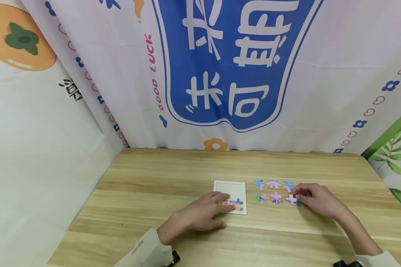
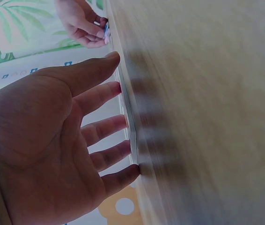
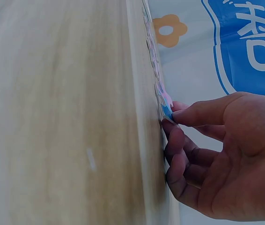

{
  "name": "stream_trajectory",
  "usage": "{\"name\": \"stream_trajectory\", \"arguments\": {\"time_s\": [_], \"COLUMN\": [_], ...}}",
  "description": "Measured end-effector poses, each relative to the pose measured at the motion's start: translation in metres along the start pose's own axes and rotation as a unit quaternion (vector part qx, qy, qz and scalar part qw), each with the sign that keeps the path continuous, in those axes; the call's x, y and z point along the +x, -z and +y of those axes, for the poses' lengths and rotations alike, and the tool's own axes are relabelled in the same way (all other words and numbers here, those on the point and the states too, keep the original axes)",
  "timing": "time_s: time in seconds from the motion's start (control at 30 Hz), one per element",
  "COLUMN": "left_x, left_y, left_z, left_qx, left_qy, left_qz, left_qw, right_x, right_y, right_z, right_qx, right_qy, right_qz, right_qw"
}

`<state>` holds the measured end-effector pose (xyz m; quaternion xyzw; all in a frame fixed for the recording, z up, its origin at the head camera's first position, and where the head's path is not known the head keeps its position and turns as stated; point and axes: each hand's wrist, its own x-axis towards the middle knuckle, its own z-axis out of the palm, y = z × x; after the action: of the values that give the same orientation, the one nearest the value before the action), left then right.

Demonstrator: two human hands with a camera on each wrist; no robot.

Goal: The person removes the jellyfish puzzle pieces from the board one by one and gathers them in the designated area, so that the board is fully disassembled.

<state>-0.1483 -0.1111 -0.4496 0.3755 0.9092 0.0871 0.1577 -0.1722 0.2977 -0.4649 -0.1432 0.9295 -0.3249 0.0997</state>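
A white puzzle tray (image 1: 241,187) lies mid-table with a few colourful pieces (image 1: 238,204) set along its near side. My left hand (image 1: 202,212) rests on the tray with its fingers stretched out; in the left wrist view the fingertips (image 2: 131,169) touch the tray's edge. To the right of the tray, my right hand (image 1: 319,202) pinches a pink and blue puzzle piece (image 3: 167,110) between thumb and fingers. This puzzle piece (image 1: 291,199) is at the near right end of the loose pieces, tilted off the table in the right wrist view.
Several loose puzzle pieces (image 1: 276,199) lie in two rows between the tray and my right hand. The wooden table (image 1: 147,185) meets a printed cloth (image 1: 187,135) at its back edge. Another white cloth (image 1: 36,148) hangs along the left side.
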Motion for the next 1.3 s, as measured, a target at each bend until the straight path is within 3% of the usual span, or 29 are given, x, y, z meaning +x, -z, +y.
{"name": "stream_trajectory", "arguments": {"time_s": [0.4, 1.13, 1.3], "left_x": [-0.0011, -0.0011, -0.0032], "left_y": [0.0001, -0.0013, 0.0006], "left_z": [0.0003, 0.0024, 0.0007], "left_qx": [0.008, 0.044, 0.014], "left_qy": [-0.004, -0.004, 0.006], "left_qz": [0.002, 0.003, -0.002], "left_qw": [1.0, 0.999, 0.9999], "right_x": [-0.0019, -0.0025, -0.0029], "right_y": [-0.0042, -0.0051, -0.0049], "right_z": [-0.0005, -0.0027, -0.003], "right_qx": [0.021, 0.003, 0.001], "right_qy": [0.007, 0.021, 0.015], "right_qz": [0.002, 0.009, 0.013], "right_qw": [1.0, 1.0, 1.0]}}
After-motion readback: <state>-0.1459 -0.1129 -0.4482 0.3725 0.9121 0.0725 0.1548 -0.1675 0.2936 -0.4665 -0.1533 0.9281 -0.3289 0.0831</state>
